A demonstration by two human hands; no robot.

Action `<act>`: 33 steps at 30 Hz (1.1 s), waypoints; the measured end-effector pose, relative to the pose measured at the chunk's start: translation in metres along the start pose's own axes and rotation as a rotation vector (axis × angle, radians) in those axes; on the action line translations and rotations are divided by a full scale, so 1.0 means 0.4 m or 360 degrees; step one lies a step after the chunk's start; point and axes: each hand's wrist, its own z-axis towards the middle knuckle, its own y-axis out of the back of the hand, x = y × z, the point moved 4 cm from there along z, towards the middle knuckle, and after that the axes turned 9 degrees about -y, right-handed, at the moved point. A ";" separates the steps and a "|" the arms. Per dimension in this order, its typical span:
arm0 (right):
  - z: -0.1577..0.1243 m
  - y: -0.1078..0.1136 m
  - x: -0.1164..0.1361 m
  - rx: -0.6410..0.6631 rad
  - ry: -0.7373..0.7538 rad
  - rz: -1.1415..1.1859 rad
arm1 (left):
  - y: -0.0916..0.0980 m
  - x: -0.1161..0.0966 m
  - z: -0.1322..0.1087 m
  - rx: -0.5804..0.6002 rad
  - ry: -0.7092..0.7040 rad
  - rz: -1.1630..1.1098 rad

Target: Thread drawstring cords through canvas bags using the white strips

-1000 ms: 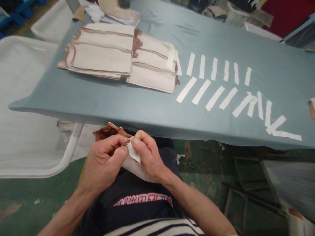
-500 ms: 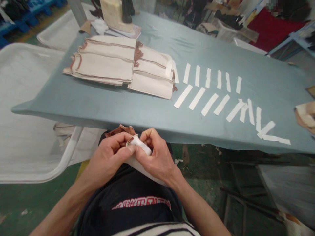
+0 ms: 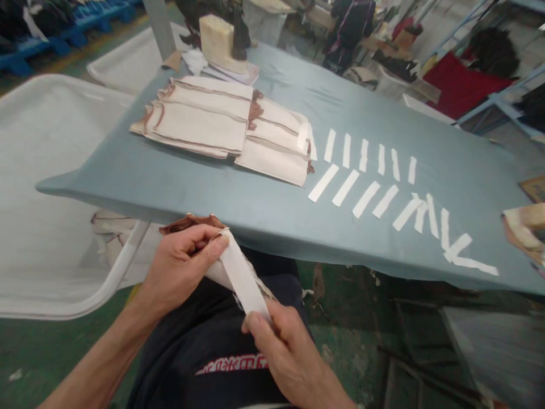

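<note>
Over my lap, below the table's near edge, my left hand point(image 3: 181, 268) is closed on a cream fabric piece with brown trim point(image 3: 193, 224). A white strip point(image 3: 242, 275) runs from its fingertips down to my right hand point(image 3: 285, 352), which pinches the strip's lower end between thumb and fingers. The strip lies stretched along the fabric's edge between the two hands.
A grey-blue table point(image 3: 170, 187) carries two stacks of cream fabric pieces point(image 3: 204, 116) and several white strips point(image 3: 366, 182) laid in rows. White trays point(image 3: 46, 187) stand at the left. More fabric pieces point(image 3: 525, 227) lie at the table's right edge. Clutter fills the far background.
My hands were pinched together at one spot on the fabric. My right hand has since slid down and toward me along the strip, stretching it out. The view has tilted up.
</note>
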 end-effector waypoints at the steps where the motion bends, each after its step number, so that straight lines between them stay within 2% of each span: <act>1: -0.015 0.002 -0.015 0.0066 -0.0004 -0.0042 | 0.007 -0.006 0.004 0.0016 -0.0027 0.0000; 3: -0.031 0.031 -0.033 0.0181 0.0014 -0.0272 | 0.022 -0.017 0.008 0.0056 -0.0069 0.0002; 4: -0.033 0.052 -0.031 0.0310 0.0071 -0.0395 | 0.029 -0.023 0.009 0.0082 -0.0079 -0.0003; 5: -0.028 0.084 -0.027 0.0336 0.0054 -0.0458 | 0.034 -0.028 0.009 0.0112 -0.0083 -0.0009; 6: -0.018 0.124 -0.015 0.0261 0.0057 -0.0442 | 0.038 -0.034 0.009 0.0153 -0.0084 -0.0012; 8: 0.012 0.201 0.027 -0.0068 0.0137 -0.0327 | 0.040 -0.047 0.009 0.0246 -0.0099 -0.0019; 10: 0.044 0.242 0.087 -0.0311 0.0417 -0.0182 | 0.032 -0.061 0.009 0.0362 -0.0130 -0.0034; 11: 0.062 0.245 0.118 -0.0366 0.0572 -0.0124 | 0.027 -0.070 0.009 0.0407 -0.0158 -0.0044; 13: 0.104 0.227 0.172 -0.0340 0.0845 -0.0024 | 0.017 -0.088 0.008 0.0457 -0.0238 -0.0040; 15: 0.148 0.191 0.214 -0.0172 0.1094 0.0067 | 0.011 -0.107 0.005 0.0474 -0.0327 0.0024; 16: 0.171 0.173 0.226 -0.0065 0.1140 0.0062 | 0.008 -0.116 0.001 0.0478 -0.0359 0.0076; 19: 0.226 0.144 0.239 0.0121 0.1185 -0.0015 | 0.006 -0.134 -0.014 0.0477 -0.0438 0.0240; 22: 0.248 0.145 0.230 0.0220 0.1191 -0.0189 | 0.005 -0.141 -0.025 0.0486 -0.0507 0.0327; 26: 0.254 0.158 0.211 0.0280 0.1024 -0.0304 | 0.000 -0.141 -0.014 0.0537 -0.0402 0.0318; 29: 0.256 0.161 0.204 0.0305 0.0985 -0.0296 | 0.005 -0.147 0.005 0.0511 -0.0351 0.0324; 33: 0.260 0.167 0.204 0.0438 0.0973 -0.0262 | 0.013 -0.148 0.017 0.0684 -0.0333 0.0226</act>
